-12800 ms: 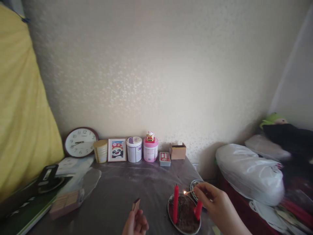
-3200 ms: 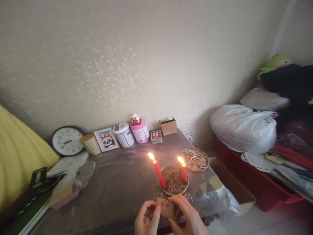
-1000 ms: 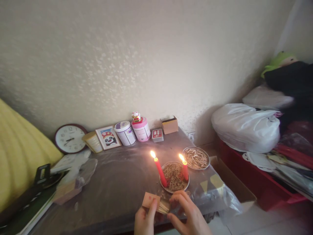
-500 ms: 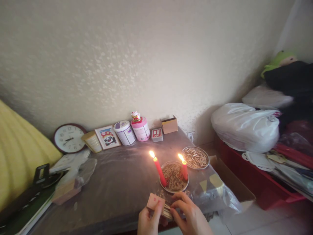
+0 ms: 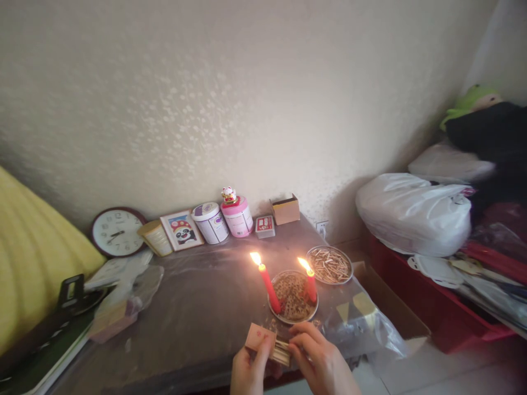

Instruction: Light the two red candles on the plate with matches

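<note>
My left hand (image 5: 250, 368) is closed around a small matchbox (image 5: 260, 336), its thumb lying on the pale printed cover. The matchbox tray (image 5: 281, 354) sticks out to the right, with matchsticks showing in it. My right hand (image 5: 321, 359) is at the tray's right end, thumb and fingers pinched together; what is between the fingertips is hidden. Just beyond my hands, two lit red candles stand in a round metal dish (image 5: 294, 322) of brown grains. The left candle (image 5: 269, 288) is taller and tilted; the right candle (image 5: 312, 288) is shorter.
A dish of matchsticks (image 5: 329, 266) sits behind the right candle. Along the wall are a clock (image 5: 117, 231), a panda picture (image 5: 182, 231), two canisters, a card box (image 5: 264, 226) and a cardboard box (image 5: 287, 211). Plastic packaging (image 5: 119, 307) lies left; a white bag (image 5: 414, 214) stands right.
The matchbox has shifted slightly left, and my right fingertips have moved slightly right. More of the tray shows between my hands. Both candle flames lean farther left.
</note>
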Demonstrator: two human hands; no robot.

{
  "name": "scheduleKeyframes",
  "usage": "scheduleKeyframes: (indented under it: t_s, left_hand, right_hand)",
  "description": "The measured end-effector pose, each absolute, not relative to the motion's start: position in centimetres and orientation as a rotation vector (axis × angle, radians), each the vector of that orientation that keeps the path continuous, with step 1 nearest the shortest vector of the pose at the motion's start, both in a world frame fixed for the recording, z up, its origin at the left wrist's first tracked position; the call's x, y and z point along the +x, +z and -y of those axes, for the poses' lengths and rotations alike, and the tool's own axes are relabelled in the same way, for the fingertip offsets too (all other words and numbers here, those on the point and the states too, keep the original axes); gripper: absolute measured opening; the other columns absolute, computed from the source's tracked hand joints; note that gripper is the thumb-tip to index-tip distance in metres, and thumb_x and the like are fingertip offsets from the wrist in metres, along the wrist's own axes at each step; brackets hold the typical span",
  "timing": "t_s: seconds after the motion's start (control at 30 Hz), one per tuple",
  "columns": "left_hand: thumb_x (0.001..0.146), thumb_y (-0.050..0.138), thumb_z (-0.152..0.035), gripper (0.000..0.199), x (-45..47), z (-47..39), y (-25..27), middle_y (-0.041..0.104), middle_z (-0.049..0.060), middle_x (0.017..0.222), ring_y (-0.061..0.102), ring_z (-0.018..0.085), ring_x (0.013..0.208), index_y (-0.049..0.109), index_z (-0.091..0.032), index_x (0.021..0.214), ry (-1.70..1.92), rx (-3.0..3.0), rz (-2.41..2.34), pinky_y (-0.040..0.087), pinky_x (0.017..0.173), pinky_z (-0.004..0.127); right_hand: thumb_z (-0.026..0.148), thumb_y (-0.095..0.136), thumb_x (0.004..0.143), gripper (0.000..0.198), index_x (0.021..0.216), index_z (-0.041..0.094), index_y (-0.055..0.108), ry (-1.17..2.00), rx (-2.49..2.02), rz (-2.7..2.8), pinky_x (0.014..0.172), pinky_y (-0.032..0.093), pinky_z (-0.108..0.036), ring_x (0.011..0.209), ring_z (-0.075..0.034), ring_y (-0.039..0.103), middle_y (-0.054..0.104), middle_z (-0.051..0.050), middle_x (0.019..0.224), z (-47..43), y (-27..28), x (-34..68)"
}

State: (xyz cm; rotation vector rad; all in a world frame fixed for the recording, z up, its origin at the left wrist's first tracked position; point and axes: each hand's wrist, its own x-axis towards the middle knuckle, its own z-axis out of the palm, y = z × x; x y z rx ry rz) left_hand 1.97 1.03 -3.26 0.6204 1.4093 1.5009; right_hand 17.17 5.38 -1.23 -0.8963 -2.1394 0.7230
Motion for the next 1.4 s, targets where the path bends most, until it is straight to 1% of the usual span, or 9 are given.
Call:
scheduleKeyframes:
  t_s: [0.13, 0.23, 0.43, 0.57, 0.8, 1.07, 1.13, 1.3, 1.4]
  left_hand:
    - [0.056, 0.077, -0.051, 0.045, 1.6, -1.1, -3.1, 0.066, 0.009, 0.058, 0.056, 0.018, 0.048, 0.07, -0.008, 0.068, 1.551, 0.49, -1.335, 0.043, 0.045, 0.028]
    - [0.052, 0.081, -0.048, 0.044, 1.2, -1.2, -3.2, 0.067, 0.009, 0.059, 0.057, 0.017, 0.05, 0.069, -0.009, 0.068, 1.583, 0.367, -1.285, 0.044, 0.046, 0.027]
    - [0.04, 0.086, -0.046, 0.046, 1.1, -1.3, -2.8, 0.065, 0.007, 0.054, 0.055, 0.014, 0.046, 0.068, -0.009, 0.06, 1.64, 0.202, -1.242, 0.041, 0.042, 0.023]
    - [0.049, 0.084, -0.043, 0.041, 1.3, -1.2, -2.8, 0.067, 0.007, 0.059, 0.057, 0.014, 0.05, 0.07, -0.009, 0.067, 1.609, 0.256, -1.194, 0.043, 0.044, 0.023]
    - [0.058, 0.08, -0.043, 0.036, 1.1, -1.3, -3.5, 0.067, 0.006, 0.06, 0.054, 0.012, 0.048, 0.07, -0.01, 0.068, 1.581, 0.307, -1.151, 0.047, 0.052, 0.026]
    - [0.06, 0.077, -0.048, 0.041, 1.3, -1.0, -3.4, 0.065, 0.007, 0.058, 0.061, 0.019, 0.058, 0.07, -0.009, 0.072, 1.574, 0.407, -1.196, 0.046, 0.053, 0.028]
    - [0.059, 0.078, -0.048, 0.043, 1.4, -1.0, -3.3, 0.065, 0.007, 0.058, 0.06, 0.019, 0.055, 0.07, -0.008, 0.073, 1.559, 0.393, -1.219, 0.045, 0.052, 0.028]
    - [0.057, 0.08, -0.045, 0.039, 1.7, -1.1, -3.0, 0.061, 0.004, 0.05, 0.053, 0.014, 0.046, 0.065, -0.01, 0.062, 1.542, 0.381, -1.214, 0.04, 0.047, 0.026]
    - [0.058, 0.079, -0.045, 0.038, 1.9, -1.1, -2.8, 0.062, 0.006, 0.053, 0.052, 0.014, 0.046, 0.066, -0.009, 0.063, 1.541, 0.406, -1.185, 0.038, 0.046, 0.025]
  right_hand:
    - [0.023, 0.043, 0.094, 0.019, 0.084, 0.02, 0.059, 0.77, -0.905, 2.081, 0.072, 0.048, -0.02, 0.079, -0.014, 0.064, 0.061, -0.005, 0.098, -5.4, -0.6, 17.3]
    - [0.027, 0.041, 0.095, 0.021, 0.083, 0.02, 0.058, 0.83, -0.906, 2.023, 0.075, 0.047, -0.021, 0.081, -0.014, 0.062, 0.061, -0.004, 0.095, -5.4, -0.3, 17.4]
    - [0.042, 0.039, 0.094, 0.034, 0.076, 0.019, 0.056, 1.094, -1.086, 1.862, 0.057, 0.041, -0.021, 0.061, -0.015, 0.055, 0.06, 0.0, 0.066, -5.2, 0.2, 17.2]
    - [0.045, 0.039, 0.094, 0.037, 0.077, 0.018, 0.059, 1.249, -1.062, 1.771, 0.059, 0.042, -0.021, 0.064, -0.015, 0.058, 0.064, -0.001, 0.068, -5.0, 0.8, 17.0]
    - [0.047, 0.039, 0.093, 0.039, 0.078, 0.018, 0.06, 1.285, -1.034, 1.767, 0.061, 0.044, -0.023, 0.066, -0.017, 0.061, 0.066, -0.003, 0.07, -4.7, 0.8, 17.1]
    - [0.044, 0.036, 0.095, 0.036, 0.08, 0.019, 0.056, 1.161, -1.041, 1.832, 0.059, 0.042, -0.022, 0.062, -0.015, 0.059, 0.063, -0.001, 0.066, -4.8, 1.0, 17.3]
    - [0.043, 0.034, 0.095, 0.035, 0.079, 0.019, 0.054, 1.1, -1.017, 1.919, 0.057, 0.041, -0.021, 0.059, -0.014, 0.057, 0.062, 0.0, 0.065, -4.8, 0.7, 17.3]
    - [0.04, 0.032, 0.096, 0.034, 0.083, 0.019, 0.056, 1.076, -0.944, 2.101, 0.058, 0.043, -0.021, 0.06, -0.014, 0.059, 0.064, -0.001, 0.069, -4.7, -0.1, 17.3]
    - [0.04, 0.031, 0.096, 0.034, 0.086, 0.019, 0.056, 1.081, -0.954, 2.095, 0.058, 0.044, -0.021, 0.06, -0.014, 0.06, 0.065, -0.002, 0.069, -4.6, -0.2, 17.2]
